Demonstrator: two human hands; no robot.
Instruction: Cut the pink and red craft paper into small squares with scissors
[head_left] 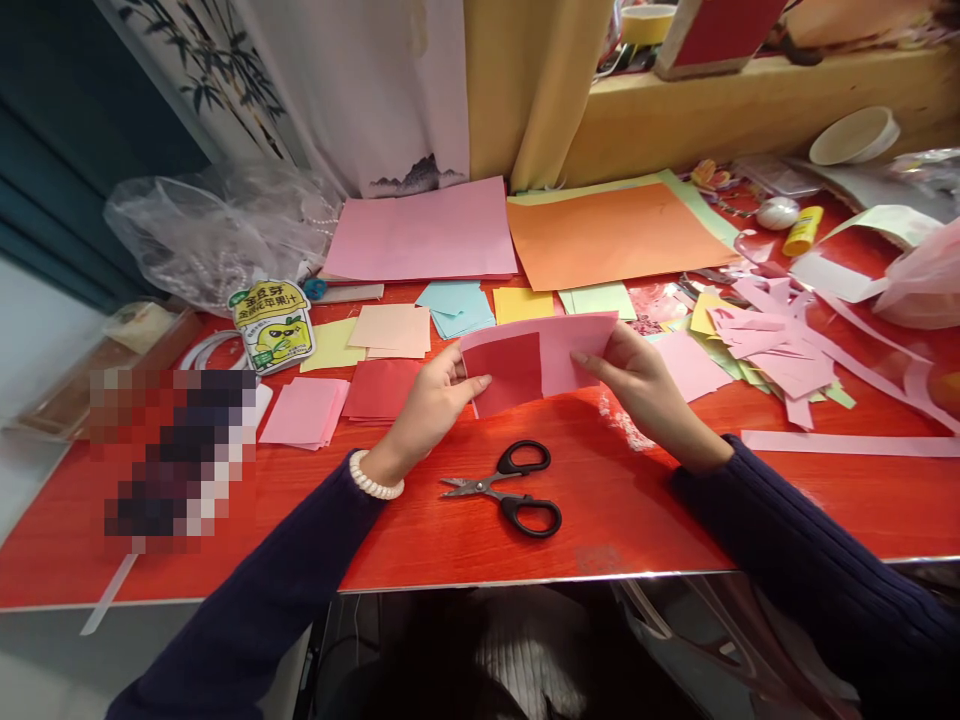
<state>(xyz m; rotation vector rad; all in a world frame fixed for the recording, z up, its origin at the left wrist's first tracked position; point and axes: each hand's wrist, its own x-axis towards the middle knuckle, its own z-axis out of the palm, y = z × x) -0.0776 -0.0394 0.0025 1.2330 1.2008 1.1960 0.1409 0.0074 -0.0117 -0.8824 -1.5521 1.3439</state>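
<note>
Between my two hands, above the red table, is a pink paper strip with a red paper square lying over its left part. My left hand pinches the left end, thumb on the red square. At the other end, my right hand grips the pink paper, thumb in front and fingers behind it. Black-handled scissors lie below the hands with blades spread, pointing left. Small stacks of red paper and pink paper lie left of my left hand.
Large pink sheets and orange sheets lie at the back. Blue squares and other coloured squares line the middle. Pink scraps pile up at right, near a yellow glue stick. A snack pouch stands at left.
</note>
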